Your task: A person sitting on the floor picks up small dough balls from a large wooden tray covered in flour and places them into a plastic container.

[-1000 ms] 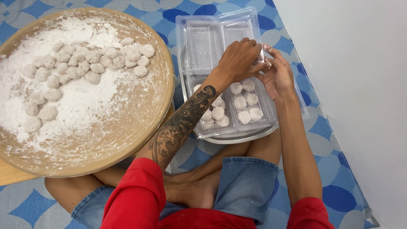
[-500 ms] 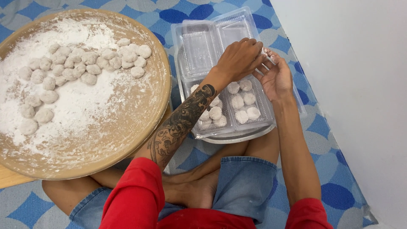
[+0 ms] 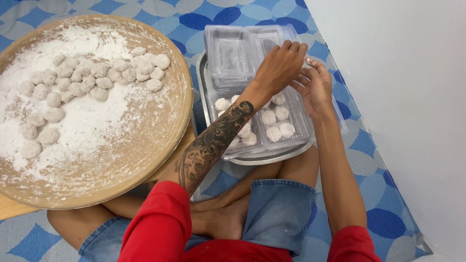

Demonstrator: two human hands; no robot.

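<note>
Blue mat; clear box (image 3: pixel 272 114) lengthwise away.

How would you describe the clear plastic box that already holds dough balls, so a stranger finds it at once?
Start at the big round woven tray dusted with flour; right of it lies a metal tray. On its near half sits the clear plastic box, under both hands. Unlike the empty clear boxes behind it, it holds white floured balls.

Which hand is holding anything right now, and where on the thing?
Both hands meet at the far right edge of the clear plastic container with dough balls. The left hand and right hand seem to pinch something there, but what is held cannot be told.
</note>
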